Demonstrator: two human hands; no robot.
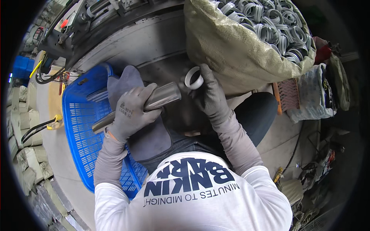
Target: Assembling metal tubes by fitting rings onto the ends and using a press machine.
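Observation:
My gloved left hand is wrapped round a shiny metal tube. The tube slants up to the right, and its lower end reaches over the blue crate. Facing that tube's upper end, my gloved right hand grips a pale grey ring between thumb and fingers. A small gap separates the ring from the tube. Under my left forearm, a dark grey pad lies over my leg. Many similar grey rings fill a woven sack beyond my right hand.
A perforated blue plastic crate stands at my left, with some metal tubes inside. Dark machinery sits at the far left. On the right are a white bag and loose clutter. Wrapped bundles are stacked at the left edge.

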